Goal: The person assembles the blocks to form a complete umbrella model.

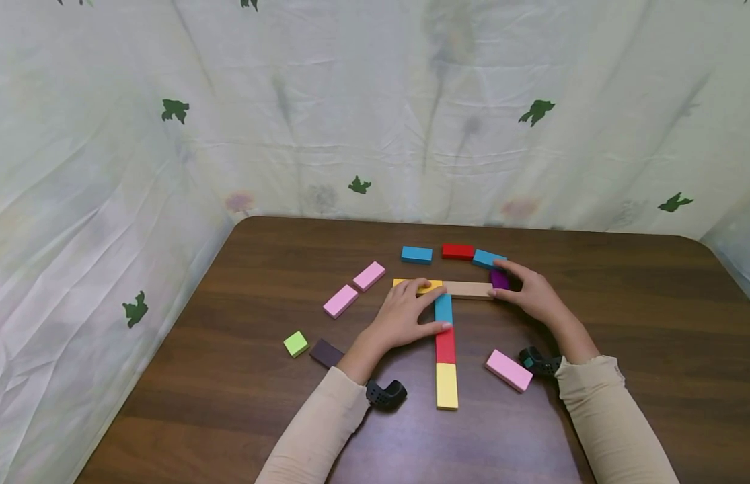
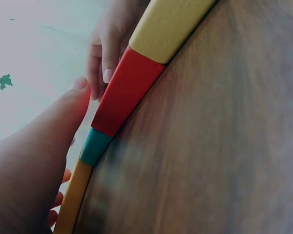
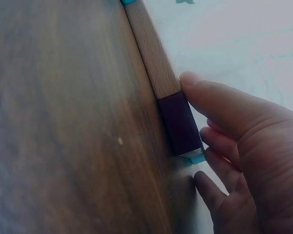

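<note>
Blocks in a T shape lie on the table. Its bar has an orange-yellow block point(image 1: 435, 285), a bare-wood block point(image 1: 467, 290) and a purple block point(image 1: 499, 279). Its stem has a blue block point(image 1: 444, 309), a red block point(image 1: 445, 345) and a pale yellow block point(image 1: 446, 386). My left hand point(image 1: 405, 312) rests with its fingers over the orange-yellow block, its thumb reaching to where blue meets red. My right hand point(image 1: 532, 294) holds the purple block between thumb and fingers, a fingertip near another blue block point(image 1: 487, 259). The purple block's near end is partly covered by the thumb.
Behind the bar lie a blue block point(image 1: 417, 255) and a red block point(image 1: 457, 251). Two pink blocks point(image 1: 369, 275), a green block point(image 1: 296, 344) and a dark block point(image 1: 326, 353) lie on the left. Another pink block point(image 1: 509, 370) lies near my right wrist. Cloth hangs behind the table point(image 1: 259, 269).
</note>
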Tool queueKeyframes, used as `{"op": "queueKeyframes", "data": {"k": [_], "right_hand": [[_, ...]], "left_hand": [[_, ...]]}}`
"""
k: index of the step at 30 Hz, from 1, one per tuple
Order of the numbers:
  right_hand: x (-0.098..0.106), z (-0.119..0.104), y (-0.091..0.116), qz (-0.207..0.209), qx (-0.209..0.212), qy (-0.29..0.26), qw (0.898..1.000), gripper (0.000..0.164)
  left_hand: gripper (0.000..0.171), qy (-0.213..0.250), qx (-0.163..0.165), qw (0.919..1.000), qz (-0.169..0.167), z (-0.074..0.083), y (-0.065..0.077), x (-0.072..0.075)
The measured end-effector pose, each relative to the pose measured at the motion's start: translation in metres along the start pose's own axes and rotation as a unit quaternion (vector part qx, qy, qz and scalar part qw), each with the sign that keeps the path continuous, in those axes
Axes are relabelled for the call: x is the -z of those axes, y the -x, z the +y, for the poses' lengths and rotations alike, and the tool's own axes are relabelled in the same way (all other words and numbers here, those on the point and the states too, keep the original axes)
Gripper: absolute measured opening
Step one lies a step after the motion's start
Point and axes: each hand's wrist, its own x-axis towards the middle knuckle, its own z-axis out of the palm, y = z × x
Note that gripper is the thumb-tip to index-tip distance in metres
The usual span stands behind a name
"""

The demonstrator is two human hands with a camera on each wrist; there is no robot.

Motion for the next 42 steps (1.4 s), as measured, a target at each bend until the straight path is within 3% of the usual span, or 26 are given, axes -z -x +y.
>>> {"op": "queueKeyframes", "data": {"k": [14, 30, 42], "right_hand": [[0.001, 0.0, -0.001, -0.002, 0.002, -0.007, 1.0, 0.072], [0.001, 0.002, -0.001, 0.003, 0.001, -0.012, 1.0, 0.07], [0.001, 0.002, -0.002, 0.001, -0.001, -0.021, 1.0, 0.071]], "left_hand": [[0.061, 0.017, -0.027, 0.9942, 0.102, 0.003, -0.002, 0.005], [0.062, 0.057, -0.047, 0.9877, 0.138, 0.002, 0.003, 0.024], [0.064, 0.069, -0.02, 0.9877, 0.139, -0.008, 0.019, 0.044]]}}
